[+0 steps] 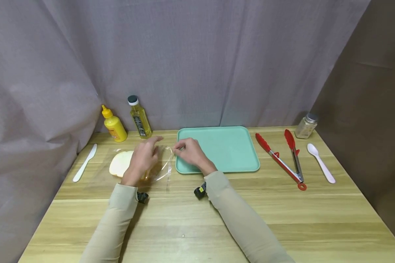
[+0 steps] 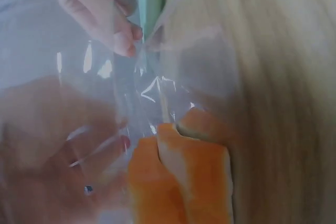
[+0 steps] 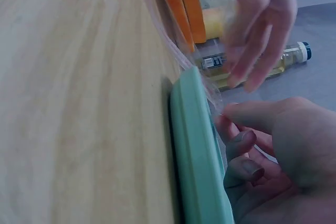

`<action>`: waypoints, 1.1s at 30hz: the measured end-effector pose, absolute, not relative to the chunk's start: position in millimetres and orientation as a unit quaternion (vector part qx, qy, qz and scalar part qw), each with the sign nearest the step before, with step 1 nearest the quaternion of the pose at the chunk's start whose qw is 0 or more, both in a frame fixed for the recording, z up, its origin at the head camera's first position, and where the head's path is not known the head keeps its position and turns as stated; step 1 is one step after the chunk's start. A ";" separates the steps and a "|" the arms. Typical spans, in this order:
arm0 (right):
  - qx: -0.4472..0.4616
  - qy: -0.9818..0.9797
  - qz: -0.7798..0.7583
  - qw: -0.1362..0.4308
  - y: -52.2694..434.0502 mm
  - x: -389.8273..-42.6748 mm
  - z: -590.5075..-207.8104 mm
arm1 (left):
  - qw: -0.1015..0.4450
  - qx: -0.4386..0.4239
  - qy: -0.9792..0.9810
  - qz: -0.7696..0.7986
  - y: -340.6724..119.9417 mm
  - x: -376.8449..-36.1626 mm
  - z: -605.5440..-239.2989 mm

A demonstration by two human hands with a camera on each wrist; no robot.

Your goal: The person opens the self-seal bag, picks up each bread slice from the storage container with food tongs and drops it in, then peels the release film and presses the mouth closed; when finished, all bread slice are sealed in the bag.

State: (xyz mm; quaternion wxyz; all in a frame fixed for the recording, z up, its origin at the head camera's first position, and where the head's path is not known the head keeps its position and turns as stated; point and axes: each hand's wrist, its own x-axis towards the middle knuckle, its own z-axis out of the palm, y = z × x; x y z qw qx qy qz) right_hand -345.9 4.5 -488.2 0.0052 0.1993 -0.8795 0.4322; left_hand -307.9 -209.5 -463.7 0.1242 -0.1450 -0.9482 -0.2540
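- Clear bread bag (image 1: 161, 166) lies at 9 o'clock of the teal tray (image 1: 224, 146), sliced bread (image 1: 121, 163) still inside
- Right hand (image 1: 191, 152) pinches the bag mouth
- Left hand (image 1: 143, 159) loosely spread on the bag, gripping nothing
- Judged: opening barely begun, no slice out yet

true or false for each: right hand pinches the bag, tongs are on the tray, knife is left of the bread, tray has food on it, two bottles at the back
1. The right hand pinches the clear bag. True.
2. The red tongs lie on the tray. False: they lie on the table, right of the tray.
3. The white knife lies left of the bread. True.
4. The tray holds food. False: nothing lies on it.
5. Two bottles stand at the back left: a yellow one and an oil bottle. True.
6. The left hand holds the spoon. False: it is at the bag; the spoon lies far right.
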 end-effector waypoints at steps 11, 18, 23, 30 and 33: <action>0.209 -0.876 0.435 0.007 6.9 -344.1 -486.1 | 0.124 -0.160 -0.954 -0.220 -203.3 -304.3 -468.5; 0.222 -0.872 0.436 -0.003 3.8 -343.2 -486.6 | 0.160 -0.122 -0.952 -0.231 -209.6 -305.4 -469.8; 0.250 -0.876 0.412 -0.021 1.6 -339.4 -485.4 | 0.158 -0.114 -0.952 -0.235 -214.4 -306.2 -472.0; 0.271 -0.877 0.396 -0.020 12.3 -326.7 -481.2 | 0.150 -0.098 -0.949 -0.261 -214.4 -306.6 -470.2; 0.275 -0.876 0.396 -0.022 21.6 -319.7 -479.8 | 0.144 -0.096 -0.947 -0.270 -212.6 -307.3 -470.1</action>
